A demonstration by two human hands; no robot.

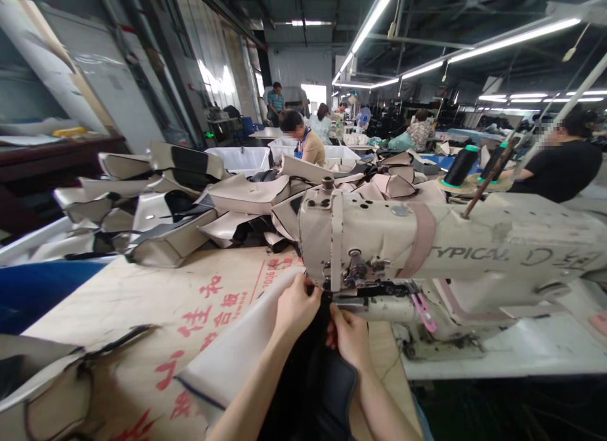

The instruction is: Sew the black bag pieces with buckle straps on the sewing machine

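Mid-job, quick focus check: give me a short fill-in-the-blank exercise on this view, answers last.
The cream metal sewing machine bears the printed Latin-letter word ____.
The flat pale plywood board bears large characters coloured ____.
The hand touching the smooth pale grey panel is the person's ____ one.
The upright black thread spools beyond the machine have tops coloured ____.
Missing words: TYPICAL; red; left; green.

One cream metal sewing machine stood at the right, with one bright pink strip-like object on it and two black thread cones with green tops beyond. One grey-and-black leather-like workpiece was near. One pale plywood desk with red characters showed at the left. More than ten beige-and-black leather-like pieces overlapped too much for exact counting. Far off were one round blue fan and at least five people.
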